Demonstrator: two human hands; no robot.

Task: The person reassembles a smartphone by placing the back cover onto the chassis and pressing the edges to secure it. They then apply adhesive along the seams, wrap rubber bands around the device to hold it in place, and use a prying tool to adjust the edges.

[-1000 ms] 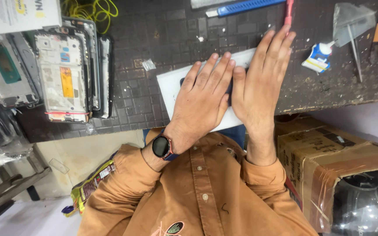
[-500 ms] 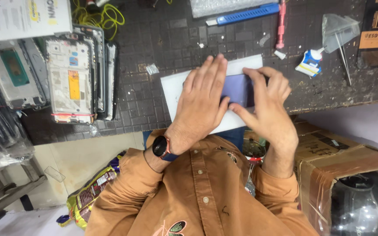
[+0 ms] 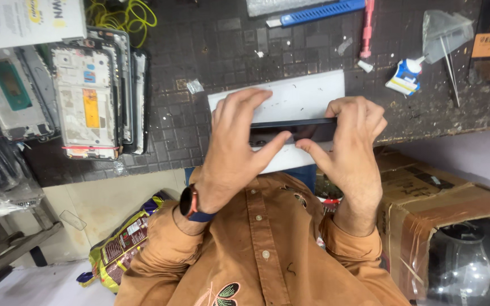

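You are at a phone repair workshop bench: on the dark gridded mat [image 3: 199,113], stripped phone frames [image 3: 89,99] pile up at its left edge, while a blue utility knife [image 3: 319,11], a glue bottle [image 3: 405,76] and a pink tool [image 3: 367,25] lie along its far edge.

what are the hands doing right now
Left hand: closed on the dark phone.
Right hand: closed on the phone's other end.

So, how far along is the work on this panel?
The dark panel is already up off the white sheet. The left hand and right hand grip it edge-on. The stripped phone frames lie untouched, the glue tube too, so fitting seems left.
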